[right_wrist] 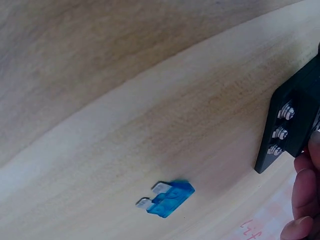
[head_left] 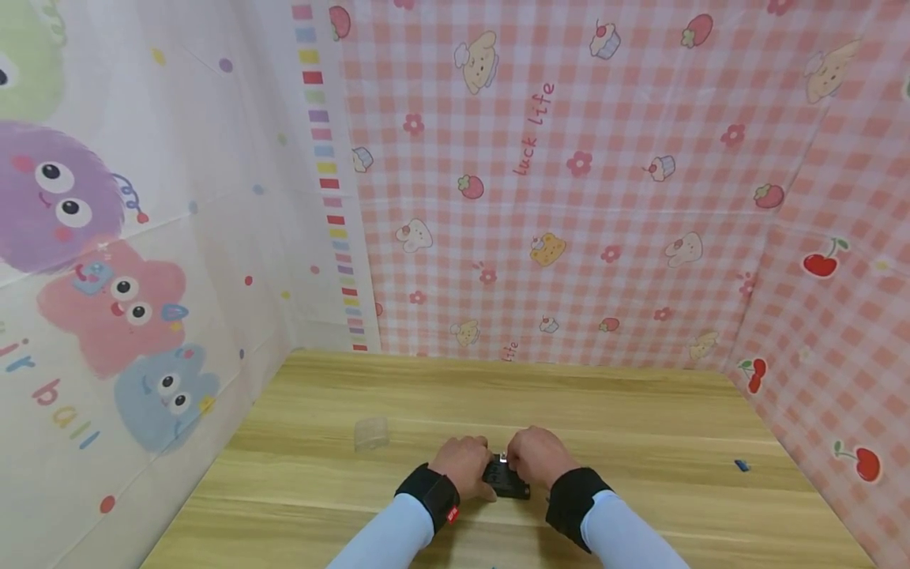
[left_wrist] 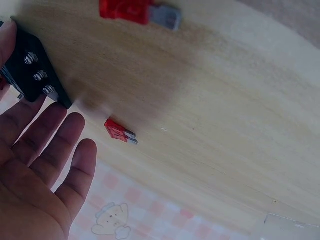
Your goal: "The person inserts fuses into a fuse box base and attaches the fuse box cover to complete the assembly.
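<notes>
A black fuse box (head_left: pixel 507 479) with metal screw terminals (left_wrist: pixel 39 75) along its side stands on the table between my hands. My left hand (head_left: pixel 464 466) grips its left end, thumb on one face and fingertips against the other; the ring and little fingers are spread away from it. At the box's far right part, the fingers of my right hand (head_left: pixel 542 457) are curled and touch it. Whatever lies under those fingertips is hidden. Beside the left hand lie a red blade fuse (left_wrist: pixel 119 131) and another red fuse (left_wrist: pixel 127 10). A blue blade fuse (right_wrist: pixel 171 199) lies to the right.
A clear plastic cover (head_left: pixel 371 433) lies on the wooden table (head_left: pixel 626 403) to the left of my hands. Far to the right is a small blue piece (head_left: pixel 742 465). Patterned cloth (head_left: pixel 569 205) hangs behind the table and on both sides.
</notes>
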The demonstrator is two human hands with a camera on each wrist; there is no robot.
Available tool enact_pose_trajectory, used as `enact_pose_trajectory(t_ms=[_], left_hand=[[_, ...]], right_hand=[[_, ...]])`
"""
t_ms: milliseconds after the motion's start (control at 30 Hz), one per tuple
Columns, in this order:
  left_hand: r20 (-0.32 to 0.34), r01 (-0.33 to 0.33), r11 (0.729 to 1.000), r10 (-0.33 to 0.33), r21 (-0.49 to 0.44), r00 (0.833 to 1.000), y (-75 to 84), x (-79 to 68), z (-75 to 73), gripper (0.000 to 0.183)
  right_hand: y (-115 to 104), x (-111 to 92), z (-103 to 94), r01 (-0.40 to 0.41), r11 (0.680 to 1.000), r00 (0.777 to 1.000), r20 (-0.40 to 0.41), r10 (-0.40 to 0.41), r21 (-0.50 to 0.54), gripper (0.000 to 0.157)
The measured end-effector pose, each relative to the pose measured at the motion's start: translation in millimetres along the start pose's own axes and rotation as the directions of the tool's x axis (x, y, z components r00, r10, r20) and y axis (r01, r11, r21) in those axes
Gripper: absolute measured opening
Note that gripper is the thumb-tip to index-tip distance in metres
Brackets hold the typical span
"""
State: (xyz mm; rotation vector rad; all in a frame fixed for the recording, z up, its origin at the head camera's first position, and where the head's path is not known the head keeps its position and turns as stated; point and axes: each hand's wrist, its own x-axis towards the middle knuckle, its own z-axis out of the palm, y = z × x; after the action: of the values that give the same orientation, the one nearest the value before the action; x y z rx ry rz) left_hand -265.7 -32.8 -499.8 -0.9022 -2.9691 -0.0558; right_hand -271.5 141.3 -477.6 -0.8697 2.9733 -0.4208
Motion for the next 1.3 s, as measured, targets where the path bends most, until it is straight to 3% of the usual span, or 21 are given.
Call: enact_pose_trajectory(t_ms=[600,1300], left_hand=[[0.008,0.008,1.000,-0.008,0.018,1.000,1.6,0.4,-1.6,0.047],[0.033,0.013,0.999,-0.014,0.036,0.999,4.4,-2.7,-7.0,0.048]], right_hand=[[0.0,-3.0,-2.7,-0.017,1.000,1.000,0.006,0.017,0.012,0.010],[-0.2,-3.1,-1.8,0.045,0.999,0.999,0.028,-0.044,-0.022,0.006]])
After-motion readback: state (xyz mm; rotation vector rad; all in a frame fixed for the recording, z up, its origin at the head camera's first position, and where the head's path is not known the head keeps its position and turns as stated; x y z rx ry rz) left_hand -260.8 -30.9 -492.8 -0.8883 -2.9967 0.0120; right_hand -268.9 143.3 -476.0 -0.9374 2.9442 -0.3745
